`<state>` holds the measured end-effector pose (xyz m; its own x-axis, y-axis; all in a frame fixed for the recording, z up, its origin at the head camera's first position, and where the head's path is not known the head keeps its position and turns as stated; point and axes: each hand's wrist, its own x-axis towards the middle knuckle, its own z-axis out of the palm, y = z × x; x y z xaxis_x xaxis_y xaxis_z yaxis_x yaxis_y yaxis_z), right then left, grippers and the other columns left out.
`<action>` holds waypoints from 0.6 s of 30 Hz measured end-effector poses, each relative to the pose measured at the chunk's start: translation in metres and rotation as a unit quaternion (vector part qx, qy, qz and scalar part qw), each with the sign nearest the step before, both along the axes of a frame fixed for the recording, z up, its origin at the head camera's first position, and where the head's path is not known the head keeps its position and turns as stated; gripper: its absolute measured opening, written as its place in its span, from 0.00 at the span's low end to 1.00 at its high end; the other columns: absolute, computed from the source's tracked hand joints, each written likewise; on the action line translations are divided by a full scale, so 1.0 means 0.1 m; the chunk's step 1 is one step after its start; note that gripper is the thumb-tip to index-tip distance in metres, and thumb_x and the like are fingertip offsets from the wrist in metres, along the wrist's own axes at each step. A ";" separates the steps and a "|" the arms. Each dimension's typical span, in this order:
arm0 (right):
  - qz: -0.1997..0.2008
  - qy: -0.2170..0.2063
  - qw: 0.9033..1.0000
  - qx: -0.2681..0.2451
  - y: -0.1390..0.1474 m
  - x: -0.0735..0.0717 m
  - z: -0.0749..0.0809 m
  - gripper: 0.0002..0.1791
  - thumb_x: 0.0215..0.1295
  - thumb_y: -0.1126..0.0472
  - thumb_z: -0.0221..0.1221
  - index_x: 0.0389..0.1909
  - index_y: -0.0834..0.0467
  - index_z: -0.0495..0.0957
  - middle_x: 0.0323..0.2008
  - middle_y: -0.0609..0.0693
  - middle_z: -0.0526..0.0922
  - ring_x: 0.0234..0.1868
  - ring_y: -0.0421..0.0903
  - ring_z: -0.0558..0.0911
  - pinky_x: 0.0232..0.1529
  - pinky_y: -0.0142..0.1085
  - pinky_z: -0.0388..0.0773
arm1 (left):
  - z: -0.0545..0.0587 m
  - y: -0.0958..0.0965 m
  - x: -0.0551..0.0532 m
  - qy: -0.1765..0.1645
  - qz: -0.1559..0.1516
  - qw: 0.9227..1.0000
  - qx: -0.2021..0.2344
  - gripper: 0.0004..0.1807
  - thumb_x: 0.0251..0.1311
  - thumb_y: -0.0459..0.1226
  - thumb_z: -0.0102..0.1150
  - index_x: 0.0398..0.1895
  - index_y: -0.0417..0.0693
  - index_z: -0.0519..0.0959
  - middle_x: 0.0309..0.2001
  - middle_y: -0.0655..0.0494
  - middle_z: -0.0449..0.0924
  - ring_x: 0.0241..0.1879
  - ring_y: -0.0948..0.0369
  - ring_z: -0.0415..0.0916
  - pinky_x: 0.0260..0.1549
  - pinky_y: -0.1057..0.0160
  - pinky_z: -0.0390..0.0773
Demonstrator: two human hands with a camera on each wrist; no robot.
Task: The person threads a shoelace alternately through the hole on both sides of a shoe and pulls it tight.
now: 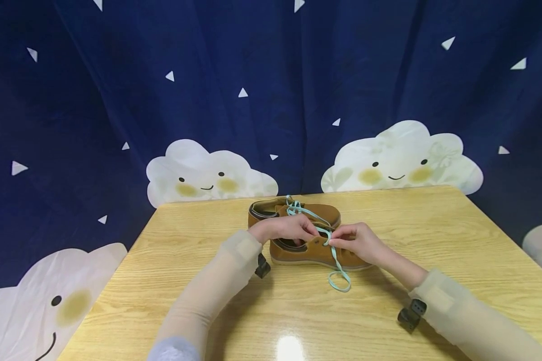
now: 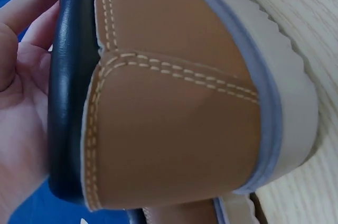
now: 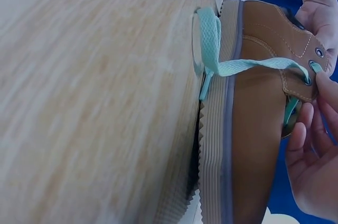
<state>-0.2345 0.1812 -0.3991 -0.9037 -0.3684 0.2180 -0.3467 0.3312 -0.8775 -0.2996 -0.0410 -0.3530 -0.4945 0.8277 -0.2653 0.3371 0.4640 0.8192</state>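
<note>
A brown leather shoe with a pale ridged sole stands on the table, toe to the right. Its mint-green shoelace passes through an eyelet, and a loose looped end hangs down the near side to the table. My left hand reaches over the dark padded collar and grips the eyelet flap, its fingertips partly hidden inside the shoe. From the toe side my right hand pinches the lace between thumb and finger close to the eyelet.
Behind it stands a second brown shoe, with mint-green laces across its top. Both are on a light wooden table. A dark blue curtain with clouds and white triangles hangs behind the far edge.
</note>
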 end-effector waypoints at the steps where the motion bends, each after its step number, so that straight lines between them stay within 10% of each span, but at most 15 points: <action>1: 0.001 0.001 1.000 0.001 0.00 0.00 0.00 0.04 0.60 0.67 0.66 0.33 0.66 0.84 0.30 0.54 0.84 0.23 0.38 0.73 0.19 0.30 0.67 | 0.00 0.00 0.00 0.003 -0.002 1.000 -0.002 0.12 0.68 0.26 0.49 0.31 0.37 0.81 0.18 0.58 0.61 0.16 0.64 0.57 0.21 0.66 0.63; 7: 0.005 0.002 1.000 0.014 0.01 -0.01 -0.02 0.05 0.61 0.67 0.65 0.34 0.66 0.84 0.30 0.53 0.83 0.22 0.38 0.74 0.19 0.30 0.68 | 0.07 0.01 0.08 0.145 -0.037 0.988 -0.043 0.14 0.69 0.27 0.48 0.25 0.42 0.77 0.17 0.59 0.62 0.17 0.65 0.58 0.22 0.69 0.64; 12: 0.001 -0.005 1.000 0.021 0.03 -0.01 -0.02 0.05 0.61 0.67 0.65 0.35 0.66 0.84 0.29 0.50 0.83 0.22 0.37 0.73 0.19 0.29 0.69 | 0.15 -0.01 0.19 0.338 -0.053 0.934 -0.101 0.14 0.70 0.32 0.52 0.22 0.49 0.73 0.18 0.62 0.62 0.18 0.66 0.57 0.24 0.70 0.59; 18: -0.001 -0.006 1.000 0.017 0.04 0.01 0.01 0.07 0.61 0.67 0.65 0.36 0.68 0.84 0.30 0.51 0.84 0.22 0.37 0.73 0.19 0.30 0.69 | 0.13 -0.19 0.29 0.453 -0.028 0.881 -0.135 0.15 0.70 0.36 0.54 0.22 0.53 0.69 0.22 0.63 0.64 0.22 0.66 0.60 0.23 0.68 0.60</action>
